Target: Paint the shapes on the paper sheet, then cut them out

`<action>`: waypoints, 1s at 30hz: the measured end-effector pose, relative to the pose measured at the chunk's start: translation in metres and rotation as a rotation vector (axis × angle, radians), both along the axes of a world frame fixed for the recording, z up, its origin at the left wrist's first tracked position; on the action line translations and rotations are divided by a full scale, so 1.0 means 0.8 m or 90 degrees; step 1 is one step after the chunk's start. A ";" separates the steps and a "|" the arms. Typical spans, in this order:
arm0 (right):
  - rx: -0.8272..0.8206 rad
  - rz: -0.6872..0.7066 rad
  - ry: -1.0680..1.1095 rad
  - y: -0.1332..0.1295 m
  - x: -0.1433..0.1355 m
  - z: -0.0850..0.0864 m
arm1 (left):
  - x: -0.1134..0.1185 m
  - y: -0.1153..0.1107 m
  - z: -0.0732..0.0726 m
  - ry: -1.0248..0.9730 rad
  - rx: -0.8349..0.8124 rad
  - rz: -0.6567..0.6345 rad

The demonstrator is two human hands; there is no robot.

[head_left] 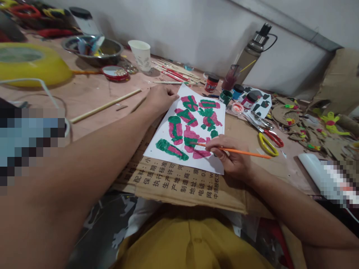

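A white sheet of paper [163, 129] with pink and green painted patches lies on a flat piece of cardboard [179, 186]. At its upper left edge, my left hand [160, 98] has its fingers closed on the sheet. My right hand [231, 154] is closed round an orange paintbrush [244, 151]. The brush tip touches or hovers just over a green patch near the lower middle; I cannot tell which. An opened green paint jar [226, 98] and a small tub of pinkish-orange paint [237, 108] stand past the sheet's upper right corner.
Scissors [265, 136] with red and yellow handles lie to the right. Along the back are a paper cup [141, 56], thin sticks [179, 71], a red paint jar [211, 83] and a bottle [252, 52]. A metal bowl [112, 56] and yellow tape roll [56, 71] sit at left.
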State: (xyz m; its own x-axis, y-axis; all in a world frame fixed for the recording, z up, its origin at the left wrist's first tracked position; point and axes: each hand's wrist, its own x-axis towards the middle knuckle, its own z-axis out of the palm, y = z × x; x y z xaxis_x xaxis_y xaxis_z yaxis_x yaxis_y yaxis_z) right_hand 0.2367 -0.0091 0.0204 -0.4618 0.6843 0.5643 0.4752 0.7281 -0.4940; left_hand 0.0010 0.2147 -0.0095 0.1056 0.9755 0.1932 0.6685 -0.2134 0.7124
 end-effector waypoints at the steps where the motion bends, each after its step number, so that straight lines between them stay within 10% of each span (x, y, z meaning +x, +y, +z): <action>1: 0.009 0.008 -0.005 0.001 -0.002 -0.001 | 0.000 0.001 -0.001 -0.004 -0.002 0.000; 30: 0.051 0.037 -0.039 0.007 -0.003 0.000 | 0.001 -0.001 0.003 0.023 -0.004 0.008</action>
